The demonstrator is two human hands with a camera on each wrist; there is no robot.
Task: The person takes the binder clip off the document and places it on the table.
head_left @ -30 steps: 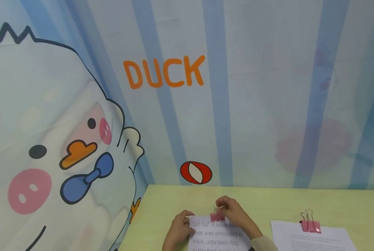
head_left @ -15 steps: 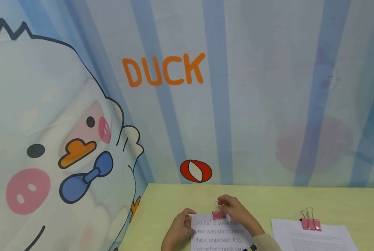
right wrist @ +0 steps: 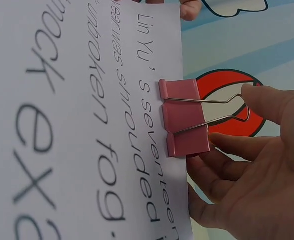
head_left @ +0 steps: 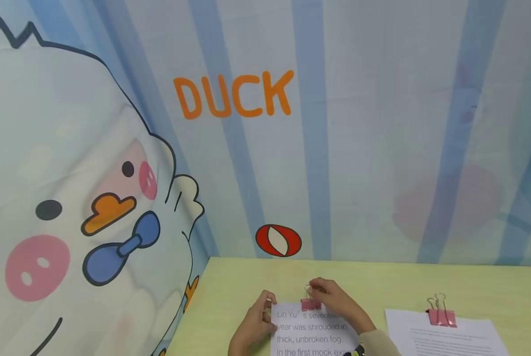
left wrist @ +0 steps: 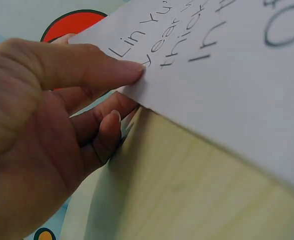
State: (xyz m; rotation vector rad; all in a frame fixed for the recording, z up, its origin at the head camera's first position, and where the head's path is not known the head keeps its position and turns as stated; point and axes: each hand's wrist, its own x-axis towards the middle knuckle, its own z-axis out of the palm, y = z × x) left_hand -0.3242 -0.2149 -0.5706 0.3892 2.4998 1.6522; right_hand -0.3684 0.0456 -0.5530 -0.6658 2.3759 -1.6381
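Two hands, one printed sheet (head_left: 310,333) at table's (head_left: 243,279) near side — L hand (head_left: 254,324) pinches its left edge, thumb on top, fingers curled under. R hand (head_left: 336,301) grips pink clip (right wrist: 184,112) on sheet's far edge, thumb on wire handle, fingers bent behind. 2nd paper (head_left: 443,341) w/ pink binder (head_left: 442,317) lies right, apart.

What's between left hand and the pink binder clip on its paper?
Head view: only the printed paper, its top-left stretch reading "Lin Yu", between left hand and pink binder clip.
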